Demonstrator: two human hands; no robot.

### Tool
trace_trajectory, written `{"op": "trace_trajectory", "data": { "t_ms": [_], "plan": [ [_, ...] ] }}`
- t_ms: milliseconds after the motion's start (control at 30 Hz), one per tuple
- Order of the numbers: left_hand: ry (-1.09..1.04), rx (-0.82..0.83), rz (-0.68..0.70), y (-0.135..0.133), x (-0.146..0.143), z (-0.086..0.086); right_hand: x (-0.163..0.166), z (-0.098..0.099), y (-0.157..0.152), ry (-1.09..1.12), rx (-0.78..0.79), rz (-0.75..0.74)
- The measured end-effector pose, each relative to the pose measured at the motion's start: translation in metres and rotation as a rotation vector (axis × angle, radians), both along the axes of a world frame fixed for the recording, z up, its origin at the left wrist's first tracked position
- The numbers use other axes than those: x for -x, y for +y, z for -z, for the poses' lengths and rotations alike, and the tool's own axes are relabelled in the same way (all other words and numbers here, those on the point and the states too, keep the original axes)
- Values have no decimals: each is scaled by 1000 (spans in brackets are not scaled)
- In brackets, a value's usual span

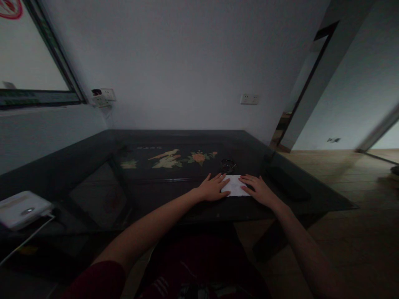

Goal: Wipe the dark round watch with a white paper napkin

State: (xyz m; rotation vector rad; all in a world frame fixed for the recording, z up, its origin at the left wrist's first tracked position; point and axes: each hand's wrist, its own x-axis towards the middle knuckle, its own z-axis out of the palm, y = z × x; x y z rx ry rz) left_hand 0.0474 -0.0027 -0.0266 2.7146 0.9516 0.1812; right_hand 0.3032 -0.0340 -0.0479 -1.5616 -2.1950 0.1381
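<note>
A small white sheet (pixel 234 187), which looks like paper or tissue, lies flat on the dark glossy table (pixel 193 201) near its front edge. My left hand (pixel 213 187) rests on the left end of the sheet with its fingers spread. On the sheet's right end lies my right hand (pixel 257 190), palm down, fingers apart as well. Neither hand grips anything. Just behind the sheet sits a dark ring-shaped object (pixel 228 165), perhaps a bracelet or coiled cord; its kind is unclear in the dim light.
A long dark object (pixel 286 182) lies on the table to the right. At the left edge stands a white box-like device (pixel 25 209) with a cable. The tabletop bears a bird-and-flower picture (pixel 168 160). A wall with a socket (pixel 249 99) rises behind.
</note>
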Motion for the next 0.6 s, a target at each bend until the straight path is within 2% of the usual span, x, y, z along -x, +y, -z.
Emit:
{"op": "trace_trajectory", "data": {
  "t_ms": [200,367,433,500,600],
  "plan": [
    [42,25,-17,-6,-1,-5,-4,0,-1,28,67,16],
    [21,33,-2,-10,1,-7,-4,0,-1,62,47,15],
    [-32,35,-7,-10,3,-9,0,-6,-5,113,-17,26],
    [-130,36,-33,-8,5,-14,11,-17,-12,202,-147,71],
    [-405,78,-119,2,13,-28,42,-41,-21,390,-352,112]
  ]
}}
